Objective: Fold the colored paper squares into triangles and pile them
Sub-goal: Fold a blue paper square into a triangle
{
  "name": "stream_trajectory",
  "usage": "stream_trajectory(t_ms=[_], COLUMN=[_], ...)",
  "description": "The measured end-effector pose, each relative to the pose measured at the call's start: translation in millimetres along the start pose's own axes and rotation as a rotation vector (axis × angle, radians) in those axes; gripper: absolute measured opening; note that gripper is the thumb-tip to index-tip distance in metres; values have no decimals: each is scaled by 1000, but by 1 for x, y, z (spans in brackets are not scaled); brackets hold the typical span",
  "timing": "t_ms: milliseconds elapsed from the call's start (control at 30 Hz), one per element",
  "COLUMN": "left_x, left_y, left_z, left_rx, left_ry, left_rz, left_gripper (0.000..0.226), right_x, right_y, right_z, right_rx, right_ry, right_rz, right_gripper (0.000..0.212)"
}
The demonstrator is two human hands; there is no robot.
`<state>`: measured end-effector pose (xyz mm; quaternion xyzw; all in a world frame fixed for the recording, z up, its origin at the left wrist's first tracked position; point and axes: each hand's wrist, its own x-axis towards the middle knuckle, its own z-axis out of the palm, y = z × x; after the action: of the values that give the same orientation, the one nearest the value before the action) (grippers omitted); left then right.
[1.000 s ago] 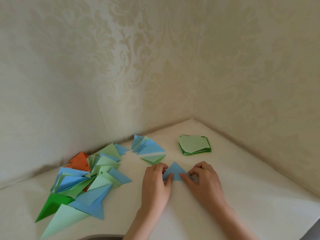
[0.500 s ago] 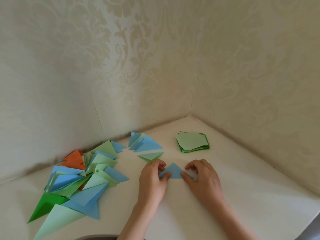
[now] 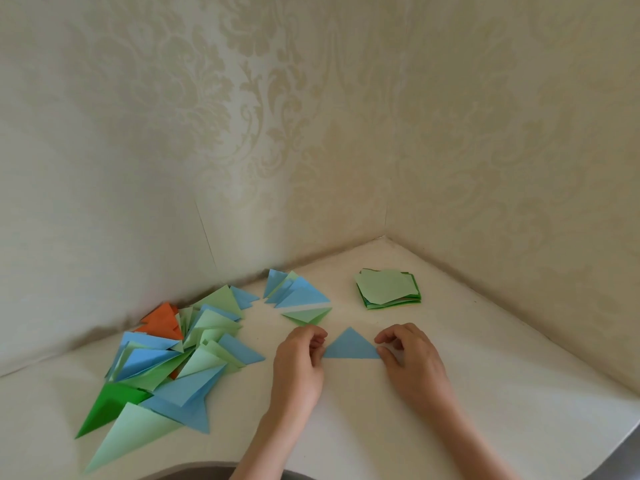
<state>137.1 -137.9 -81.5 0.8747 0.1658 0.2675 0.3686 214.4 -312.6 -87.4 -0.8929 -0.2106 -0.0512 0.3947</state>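
Observation:
A folded blue triangle (image 3: 350, 346) lies flat on the white table (image 3: 346, 417), its long edge toward me. My left hand (image 3: 299, 362) is at its left corner, thumb tip on the paper and fingers curled above it. My right hand (image 3: 412, 358) mirrors this at the right corner, thumb on the tip and fingers curled. A stack of green paper squares (image 3: 388, 289) sits behind to the right. A loose heap of folded triangles (image 3: 180, 358), blue, green and orange, spreads at the left.
A smaller group of blue and green triangles (image 3: 298, 292) lies just behind my left hand, with a single light green triangle (image 3: 308, 315) in front of it. Patterned walls (image 3: 384, 223) meet in a corner behind the table. The table's front edge curves near my arms.
Both hands have slid apart along the triangle's long edge, from near its middle out to the two corners. The blue triangle is now fully uncovered.

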Motion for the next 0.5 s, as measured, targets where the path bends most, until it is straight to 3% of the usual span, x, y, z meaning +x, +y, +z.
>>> stream_trajectory(t_ms=[100,200,367,500], left_x=[-5,-6,5,4], left_y=[11,20,26,24], left_z=[6,10,6,-1], left_rx=[128,223,106,4], left_ry=[9,-56,-146,-194], left_rz=[61,30,-146,-85], left_gripper=[17,29,24,11], right_x=[0,0,-1,-2], right_y=[-2,-3,-2,-5], right_z=[1,0,-3,-4], right_rx=[-14,-18,-40,-56], right_ry=[18,14,-14,-35], right_rz=[-10,-17,-18,-40], right_gripper=[16,15,21,16])
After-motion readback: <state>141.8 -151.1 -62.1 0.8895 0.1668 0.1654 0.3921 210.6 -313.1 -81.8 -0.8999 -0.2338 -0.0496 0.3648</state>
